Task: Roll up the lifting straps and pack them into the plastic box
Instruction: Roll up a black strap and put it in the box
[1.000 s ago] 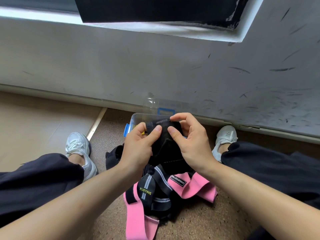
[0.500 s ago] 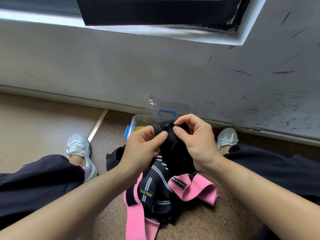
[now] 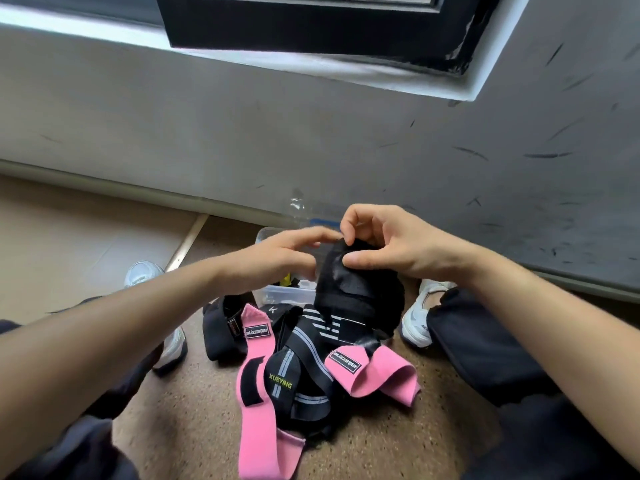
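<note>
A person sits on a speckled brown floor (image 3: 180,420) with legs spread, facing a scuffed grey wall (image 3: 311,133). Between the legs, the right hand (image 3: 388,244) pinches the top edge of a black lifting strap (image 3: 356,292), thumb on the near face and curled fingers over the far side, so the strap hangs down from the hand in a loose, partly rolled bundle. The left hand (image 3: 280,258) reaches in from the left with its fingers stretched out fairly flat; the fingertips meet the top of the same black strap just left of the right hand's fingers. Whether the left hand grips the strap or merely touches it cannot be told.

Directly behind and below the hands stands the clear plastic box (image 3: 277,294), largely hidden by the left hand and the hanging strap; its near wall shows below the left wrist, and something yellow and black lies inside. A blue latch (image 3: 323,223) shows at its far side, near the wall.

Nearer than the box, a heap of straps lies on the floor: a black strap with grey stripes and yellow lettering (image 3: 287,375), a pink strap (image 3: 256,410) running near and left, another pink strap (image 3: 377,372) looping to the right, and a black rolled strap (image 3: 221,327) at the left of the heap. White shoes (image 3: 419,313) sit to either side.
</note>
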